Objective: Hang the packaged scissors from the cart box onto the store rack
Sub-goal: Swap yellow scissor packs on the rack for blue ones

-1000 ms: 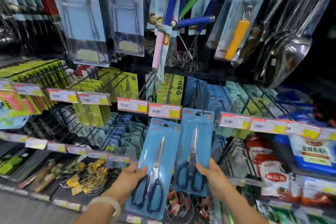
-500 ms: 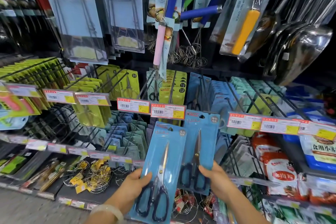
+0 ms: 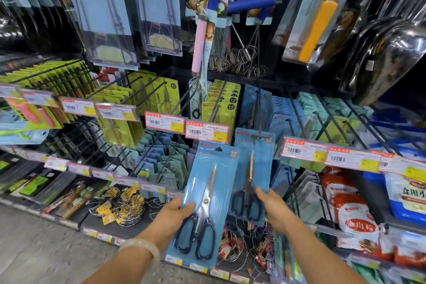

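Store rack (image 3: 322,122) of metal pegs, crowded with carded kitchen tools.
Left hand (image 3: 173,217) grips a blue-carded pair of scissors (image 3: 205,203) by its lower edge; right hand (image 3: 274,210) holds a second blue scissors pack (image 3: 251,175), its top at a peg.

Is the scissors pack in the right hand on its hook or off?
On, it seems: the right pack's hang hole sits at the hook tip, while the right hand holds its bottom.

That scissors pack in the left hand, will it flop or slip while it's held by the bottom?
The scissors pack stands straight above the left hand, so its card is probably stiff. The clear blister looks glossy, maybe slippery. The metal scissors likely make it heavy for its size, weighted toward the handles by the grip.
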A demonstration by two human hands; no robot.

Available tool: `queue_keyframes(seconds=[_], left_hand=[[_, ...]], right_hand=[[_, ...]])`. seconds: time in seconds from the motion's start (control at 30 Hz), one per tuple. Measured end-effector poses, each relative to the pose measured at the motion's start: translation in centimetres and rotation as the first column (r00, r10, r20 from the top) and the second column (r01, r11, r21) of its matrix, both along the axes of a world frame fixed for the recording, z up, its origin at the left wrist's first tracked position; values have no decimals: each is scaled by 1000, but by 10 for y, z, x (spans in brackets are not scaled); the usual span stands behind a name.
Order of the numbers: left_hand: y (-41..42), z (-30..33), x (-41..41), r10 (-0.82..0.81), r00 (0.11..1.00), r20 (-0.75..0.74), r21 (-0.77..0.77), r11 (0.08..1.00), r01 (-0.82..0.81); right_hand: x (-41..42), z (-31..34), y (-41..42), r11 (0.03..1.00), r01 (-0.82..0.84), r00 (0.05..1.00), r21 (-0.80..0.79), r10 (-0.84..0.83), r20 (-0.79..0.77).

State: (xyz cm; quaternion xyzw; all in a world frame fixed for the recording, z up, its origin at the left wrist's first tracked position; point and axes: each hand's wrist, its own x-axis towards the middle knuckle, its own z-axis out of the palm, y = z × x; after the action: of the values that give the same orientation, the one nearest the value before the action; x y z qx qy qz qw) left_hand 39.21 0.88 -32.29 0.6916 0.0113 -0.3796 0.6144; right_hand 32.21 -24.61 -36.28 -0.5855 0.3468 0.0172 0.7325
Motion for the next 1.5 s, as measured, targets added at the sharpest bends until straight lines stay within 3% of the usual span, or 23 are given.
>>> queue_keyframes(seconds=[0.27,0.43,0.57,0.7,0.87,1.0,1.2,1.5], left_hand=[[-20,0,-11,10,1000,12,-16,1000,-10],[-40,-6,-15,-5,1000,19,-16,1000,5],[-54,-15,-20,48,999,8,-24,999,-48],[-63,-13,-21,72,989,131,8,997,-74],[-69,-15,-18,-66,976,210,82,995,49],[-65,-24,-17,-208,954,216,119,975,186],[-87,-6,4,-156,947,280,138,983,122],[-104,-9,9,-209,953,220,210,964,163]], right_hand=[[-13,23,-4,936,-107,984,-334,52,-170],[-25,32,22,975,-188,982,-116,188,-5],[-27,37,40,970,-63,989,-234,92,114],[-32,38,39,960,-20,987,-278,63,147],[-42,36,35,972,-26,990,-233,58,132],[-47,28,37,940,-83,991,-331,114,76],[-30,49,23,954,25,981,-298,33,189],[-17,45,14,927,9,997,-376,22,80]])
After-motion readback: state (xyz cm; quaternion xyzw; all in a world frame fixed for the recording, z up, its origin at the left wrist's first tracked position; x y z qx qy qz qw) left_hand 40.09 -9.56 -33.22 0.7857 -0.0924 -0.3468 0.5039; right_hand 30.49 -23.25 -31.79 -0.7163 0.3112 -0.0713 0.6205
